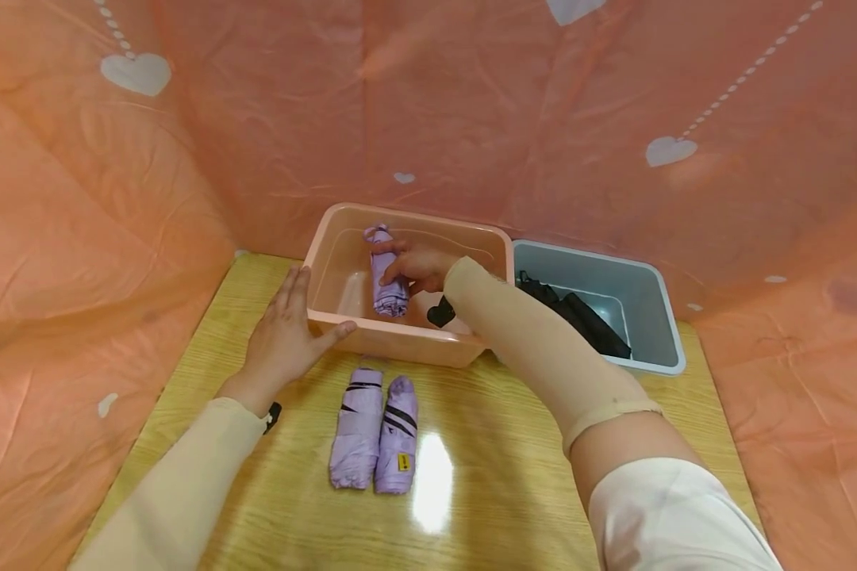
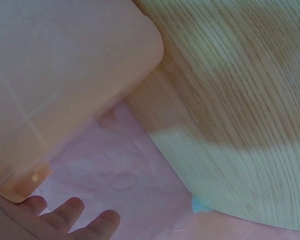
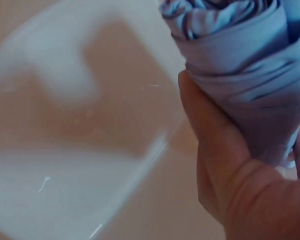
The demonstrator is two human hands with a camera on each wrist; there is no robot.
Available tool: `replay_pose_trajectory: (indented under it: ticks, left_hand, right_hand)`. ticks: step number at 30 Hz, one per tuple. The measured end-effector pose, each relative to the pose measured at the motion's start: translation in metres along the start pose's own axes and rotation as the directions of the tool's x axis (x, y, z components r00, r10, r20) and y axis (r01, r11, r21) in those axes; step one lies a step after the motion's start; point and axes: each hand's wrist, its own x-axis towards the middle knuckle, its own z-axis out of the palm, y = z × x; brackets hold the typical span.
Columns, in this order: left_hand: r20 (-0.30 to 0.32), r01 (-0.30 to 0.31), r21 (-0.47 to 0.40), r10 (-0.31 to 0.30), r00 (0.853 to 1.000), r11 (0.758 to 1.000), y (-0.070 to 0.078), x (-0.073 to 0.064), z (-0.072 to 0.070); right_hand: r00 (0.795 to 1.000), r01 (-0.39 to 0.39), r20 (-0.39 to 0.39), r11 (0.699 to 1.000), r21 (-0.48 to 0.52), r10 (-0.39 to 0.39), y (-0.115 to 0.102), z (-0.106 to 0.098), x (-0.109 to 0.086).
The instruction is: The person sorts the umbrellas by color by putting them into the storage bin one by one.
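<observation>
Inside the pink bin point(image 1: 400, 337), my right hand point(image 1: 424, 268) grips a folded lilac umbrella point(image 1: 390, 298) between thumb and fingers. The right wrist view shows that umbrella's rolled cloth end point(image 3: 230, 55) close up, above the bin's smooth floor. My left hand point(image 1: 280, 337) rests against the bin's front left corner, fingers fairly straight along the side and thumb on the front rim. Two more folded lilac umbrellas lie side by side on the table: one on the left point(image 1: 355, 436), one with a yellow tag point(image 1: 397, 444) on the right.
A grey-blue bin point(image 1: 657, 317) stands right of the pink one, with black folded umbrella-like items point(image 1: 593, 325) in it. The wooden table point(image 1: 286, 492) has orange cloth point(image 1: 436, 103) with white hearts hanging behind and at both sides.
</observation>
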Motion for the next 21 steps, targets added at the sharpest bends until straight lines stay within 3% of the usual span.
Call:
replay_pose_trajectory:
  ticks: [10,21]
  left_hand:
    - [0.004,0.003,0.0,-0.003,1.0,1.0,0.005,-0.012,0.001]
    - [-0.012,-0.002,0.019,0.002,1.0,1.0,0.007,-0.02,-0.001]
  right_hand:
    - [0.996,-0.022,0.082,0.998,-0.052,0.026,0.013,0.001,0.011]
    - [0.993,-0.055,0.097,0.995,-0.081,0.062,0.033,0.012,0.029]
